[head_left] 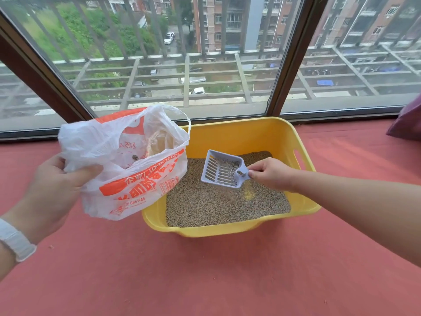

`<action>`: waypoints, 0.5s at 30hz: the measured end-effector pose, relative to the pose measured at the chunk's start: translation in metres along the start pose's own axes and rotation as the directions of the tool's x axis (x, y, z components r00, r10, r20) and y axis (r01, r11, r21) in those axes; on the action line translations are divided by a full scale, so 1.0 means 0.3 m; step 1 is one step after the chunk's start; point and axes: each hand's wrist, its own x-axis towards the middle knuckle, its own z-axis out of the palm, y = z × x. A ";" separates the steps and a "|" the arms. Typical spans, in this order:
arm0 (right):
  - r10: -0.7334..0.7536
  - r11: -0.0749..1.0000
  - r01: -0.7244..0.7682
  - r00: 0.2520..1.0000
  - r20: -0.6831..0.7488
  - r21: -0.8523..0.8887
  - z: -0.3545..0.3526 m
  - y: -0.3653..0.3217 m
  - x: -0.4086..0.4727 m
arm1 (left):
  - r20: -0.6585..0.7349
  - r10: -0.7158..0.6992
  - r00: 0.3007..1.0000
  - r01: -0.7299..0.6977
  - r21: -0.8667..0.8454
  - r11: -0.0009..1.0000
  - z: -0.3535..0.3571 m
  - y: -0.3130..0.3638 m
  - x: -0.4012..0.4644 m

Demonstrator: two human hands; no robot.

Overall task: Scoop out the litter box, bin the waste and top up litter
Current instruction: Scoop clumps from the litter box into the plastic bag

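The left hand [53, 190], a pale band at its wrist, pinches the rim of a thin, crinkled white plastic bag [127, 165] with orange print, held open over the left edge of the litter box [237, 133]. That box is a glossy yellow rectangular tub on red carpet [205, 277], filled with grainy tan litter [205, 201]. Above the litter, the right hand [272, 174] grips a slotted lilac plastic scoop [224, 169].

Plastic bag [127, 160] overhangs the litter box's [239, 133] left corner.
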 end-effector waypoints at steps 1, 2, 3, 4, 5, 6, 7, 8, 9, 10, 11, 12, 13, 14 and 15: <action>0.001 1.000 -0.001 1.000 -0.002 -0.012 -0.003 -0.005 0.001 | -0.005 0.004 1.000 -0.004 0.006 1.000 -0.001 0.001 -0.002; 0.003 1.000 -0.003 1.000 -0.008 -0.016 -0.006 -0.009 0.003 | -0.009 0.005 1.000 -0.005 0.010 1.000 -0.002 0.000 -0.002; 0.003 1.000 -0.003 1.000 -0.017 -0.013 -0.010 -0.014 0.005 | -0.008 0.004 1.000 -0.004 0.007 1.000 -0.004 -0.001 -0.002; 0.001 1.000 -0.001 1.000 -0.025 -0.015 -0.014 -0.017 0.007 | -0.005 -0.001 1.000 0.001 -0.002 1.000 -0.008 -0.004 -0.001; -0.003 1.000 0.002 1.000 -0.028 -0.025 -0.017 -0.020 0.011 | -0.002 -0.007 1.000 0.007 -0.011 1.000 -0.011 -0.007 -0.001; -0.005 0.999 0.004 1.000 -0.029 -0.039 -0.019 -0.024 0.013 | -0.005 -0.012 1.000 0.012 -0.016 1.000 -0.014 -0.010 0.000; -0.007 0.999 0.006 1.000 -0.029 -0.051 -0.022 -0.028 0.016 | -0.009 -0.013 1.000 0.013 -0.018 1.000 -0.016 -0.012 -0.001; -0.008 0.998 0.006 0.999 -0.031 -0.059 -0.026 -0.031 0.017 | -0.013 -0.014 1.000 0.013 -0.021 1.000 -0.017 -0.012 -0.001; -0.006 0.998 0.004 0.999 -0.035 -0.069 -0.032 -0.035 0.018 | -0.017 -0.015 1.000 0.015 -0.023 1.000 -0.017 -0.013 -0.002; -0.005 0.996 0.002 0.999 -0.037 -0.085 -0.037 -0.039 0.018 | -0.020 -0.016 1.000 0.016 -0.026 1.000 -0.016 -0.013 -0.002; -0.006 0.995 0.002 0.999 -0.038 -0.104 -0.043 -0.044 0.016 | -0.023 -0.019 1.000 0.018 -0.027 0.999 -0.015 -0.013 -0.002; -0.009 0.993 0.005 0.999 -0.039 -0.119 -0.048 -0.050 0.015 | -0.024 -0.024 0.999 0.023 -0.028 0.999 -0.015 -0.014 -0.002; -0.013 0.992 0.007 0.999 -0.044 -0.126 -0.053 -0.056 0.013 | -0.025 -0.028 0.999 0.027 -0.029 0.999 -0.015 -0.013 -0.002; -0.015 0.992 0.008 0.999 -0.051 -0.129 -0.058 -0.063 0.012 | -0.028 -0.033 0.999 0.032 -0.031 0.999 -0.015 -0.012 -0.003; -0.013 0.991 0.005 0.998 -0.056 -0.131 -0.063 -0.071 0.011 | -0.030 -0.033 0.999 0.032 -0.032 0.999 -0.016 -0.012 -0.005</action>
